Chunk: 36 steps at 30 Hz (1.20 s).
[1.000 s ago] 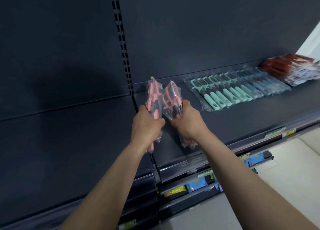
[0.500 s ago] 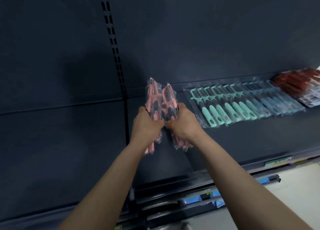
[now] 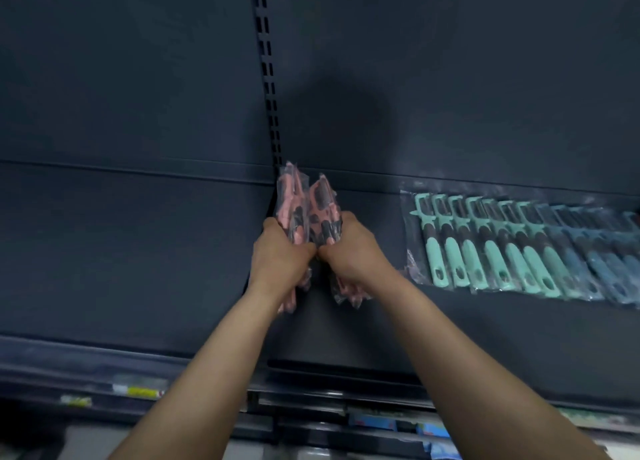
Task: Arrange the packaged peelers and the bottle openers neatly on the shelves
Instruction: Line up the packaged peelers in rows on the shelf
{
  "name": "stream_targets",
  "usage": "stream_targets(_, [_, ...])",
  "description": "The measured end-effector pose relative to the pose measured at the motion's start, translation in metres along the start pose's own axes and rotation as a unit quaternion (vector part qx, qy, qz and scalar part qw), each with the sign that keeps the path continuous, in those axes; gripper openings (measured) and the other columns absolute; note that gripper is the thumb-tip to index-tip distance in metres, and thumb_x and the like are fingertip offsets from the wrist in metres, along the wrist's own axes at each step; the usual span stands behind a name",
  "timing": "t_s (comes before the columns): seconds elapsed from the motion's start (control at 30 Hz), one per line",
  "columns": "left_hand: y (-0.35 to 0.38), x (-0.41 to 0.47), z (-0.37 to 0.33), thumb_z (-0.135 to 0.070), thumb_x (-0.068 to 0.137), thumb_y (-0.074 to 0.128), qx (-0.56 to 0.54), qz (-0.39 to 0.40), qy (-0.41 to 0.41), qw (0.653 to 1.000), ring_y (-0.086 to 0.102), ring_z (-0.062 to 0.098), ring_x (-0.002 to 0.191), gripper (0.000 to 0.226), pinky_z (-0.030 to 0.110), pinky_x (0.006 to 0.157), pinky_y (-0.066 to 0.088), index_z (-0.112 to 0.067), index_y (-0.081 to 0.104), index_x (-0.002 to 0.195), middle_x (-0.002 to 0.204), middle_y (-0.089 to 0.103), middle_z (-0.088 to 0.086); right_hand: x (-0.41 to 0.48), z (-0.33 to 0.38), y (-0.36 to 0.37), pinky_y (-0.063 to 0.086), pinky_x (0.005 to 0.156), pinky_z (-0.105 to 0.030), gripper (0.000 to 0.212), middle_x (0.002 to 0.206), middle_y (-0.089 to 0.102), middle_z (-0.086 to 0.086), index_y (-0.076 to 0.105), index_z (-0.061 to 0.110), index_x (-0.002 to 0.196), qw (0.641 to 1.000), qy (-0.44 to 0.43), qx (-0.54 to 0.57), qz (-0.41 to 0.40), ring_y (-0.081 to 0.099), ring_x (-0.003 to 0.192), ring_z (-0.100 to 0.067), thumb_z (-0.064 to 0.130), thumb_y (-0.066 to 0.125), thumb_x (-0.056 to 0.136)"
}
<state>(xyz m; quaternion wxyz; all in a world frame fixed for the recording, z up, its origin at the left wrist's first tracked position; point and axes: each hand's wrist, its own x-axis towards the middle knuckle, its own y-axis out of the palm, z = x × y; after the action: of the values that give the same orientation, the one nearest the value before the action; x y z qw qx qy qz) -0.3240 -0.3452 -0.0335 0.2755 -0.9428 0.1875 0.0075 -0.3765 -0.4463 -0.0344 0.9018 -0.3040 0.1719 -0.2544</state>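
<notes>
Dark shelf (image 3: 346, 324) has bare space left of the teal peelers (image 3: 485, 245), so the left hand (image 3: 277, 255) and right hand (image 3: 353, 248), each clenched on pink peelers (image 3: 308, 214) above it, should lay them flat, overlapped, handles forward.

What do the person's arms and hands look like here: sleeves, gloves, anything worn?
Both forearms are bare up to the bottom edge of the picture, with no sleeves in view. The left hand and right hand wear no gloves. No watch, ring or wristband shows on either.
</notes>
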Motion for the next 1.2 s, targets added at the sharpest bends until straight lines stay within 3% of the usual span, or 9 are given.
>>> stream_targets(0.27, [-0.041,0.023,0.019,-0.014,0.077,0.064,0.033,-0.011,-0.022,0.999,0.057,0.025,0.082,0.037,0.030,0.068,0.046,-0.009,0.045,0.108,0.097,0.058,0.007,0.015,0.035,0.041,0.050,0.087,-0.040,0.041,0.113,0.061,-0.011,0.047,0.012,0.116,0.999,-0.004,-0.032,0.031,0.058,0.103,-0.032,0.025,0.061,0.080])
stream_targets(0.43, [-0.061,0.034,0.030,-0.017,0.080,0.063,0.044,-0.010,-0.031,0.998,0.055,0.023,0.080,0.035,0.029,0.065,0.042,-0.009,0.045,0.108,0.096,0.057,0.007,0.020,0.045,0.056,0.048,0.084,-0.030,0.037,0.115,0.062,-0.011,0.048,0.008,0.120,1.000,-0.010,-0.004,0.013,0.058,0.105,-0.028,0.021,0.060,0.087])
stream_targets(0.53, [-0.065,0.042,0.036,-0.026,0.084,0.060,0.070,-0.018,-0.020,0.997,0.056,0.029,0.087,0.034,0.031,0.070,0.043,-0.006,0.047,0.108,0.102,0.058,0.012,0.022,0.047,0.058,0.040,0.072,-0.026,0.027,0.111,0.062,-0.011,0.052,0.007,0.114,1.000,-0.008,0.001,-0.010,0.057,0.094,-0.025,0.022,0.053,0.092])
stream_targets(0.63, [-0.065,0.047,0.040,-0.034,0.093,0.048,0.110,-0.029,0.001,0.994,0.054,0.037,0.094,0.037,0.036,0.075,0.042,0.001,0.052,0.105,0.110,0.055,0.021,0.022,0.048,0.055,0.036,0.069,-0.025,0.018,0.105,0.062,-0.014,0.055,0.004,0.104,0.999,0.004,0.007,-0.038,0.053,0.087,-0.024,0.017,0.047,0.093])
stream_targets(0.8, [-0.068,0.047,0.042,-0.022,0.098,0.033,0.149,-0.033,0.005,0.988,0.046,0.040,0.105,0.034,0.043,0.092,0.039,0.005,0.053,0.105,0.116,0.046,0.027,0.024,0.045,0.048,0.031,0.068,-0.025,0.007,0.106,0.059,-0.022,0.049,0.008,0.086,0.996,0.017,-0.013,-0.089,0.055,0.096,-0.035,0.010,0.044,0.091])
stream_targets(0.9, [-0.069,0.043,0.038,-0.019,0.098,0.031,0.207,-0.063,0.014,0.976,0.038,0.040,0.111,0.033,0.047,0.094,0.033,0.004,0.052,0.109,0.120,0.042,0.026,0.025,0.042,0.041,0.036,0.069,-0.027,0.010,0.098,0.061,-0.017,0.054,0.006,0.087,0.995,0.030,-0.001,-0.098,0.057,0.095,-0.034,0.010,0.045,0.090])
stream_targets(0.97, [-0.070,0.041,0.034,-0.017,0.097,0.031,0.236,-0.098,0.025,0.967,0.037,0.039,0.111,0.032,0.050,0.093,0.032,0.004,0.053,0.108,0.120,0.041,0.025,0.025,0.040,0.035,0.037,0.069,-0.026,0.013,0.094,0.060,-0.011,0.057,0.005,0.095,0.994,0.039,0.018,-0.104,0.059,0.095,-0.032,0.012,0.047,0.092])
stream_targets(1.07, [-0.068,0.041,0.029,-0.015,0.097,0.033,0.260,-0.132,0.066,0.954,0.042,0.039,0.107,0.029,0.050,0.088,0.035,0.004,0.053,0.105,0.115,0.046,0.025,0.024,0.036,0.026,0.036,0.072,-0.026,0.021,0.109,0.060,-0.012,0.052,0.006,0.111,0.990,0.056,0.024,-0.130,0.056,0.097,-0.028,0.015,0.050,0.093])
stream_targets(1.2, [-0.057,0.038,0.012,-0.015,0.097,0.033,0.235,-0.128,0.137,0.954,0.051,0.038,0.094,0.030,0.039,0.069,0.035,0.004,0.052,0.109,0.106,0.054,0.024,0.022,0.026,0.012,0.039,0.076,-0.029,0.027,0.117,0.059,-0.017,0.044,0.005,0.116,0.984,0.083,0.030,-0.156,0.057,0.104,-0.033,0.015,0.052,0.093])
